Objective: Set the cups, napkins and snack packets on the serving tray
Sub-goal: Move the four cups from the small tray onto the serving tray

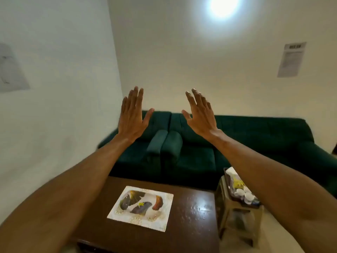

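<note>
My left hand (131,117) and my right hand (200,116) are raised in front of me, backs toward me, fingers spread and holding nothing. Far below them a rectangular serving tray (165,225) with a leaf pattern lies bare on a dark wooden coffee table (193,216). To the right, a dark tray (230,187) on a small stool (235,218) holds white cups (245,195), a yellow snack packet (237,183) and white napkins (231,171). My right forearm hides part of it.
A dark green sofa (255,143) runs along the back wall behind the table. Paper sheets hang on the left wall (11,70) and right wall (291,60). A bright lamp (224,6) glares at the top.
</note>
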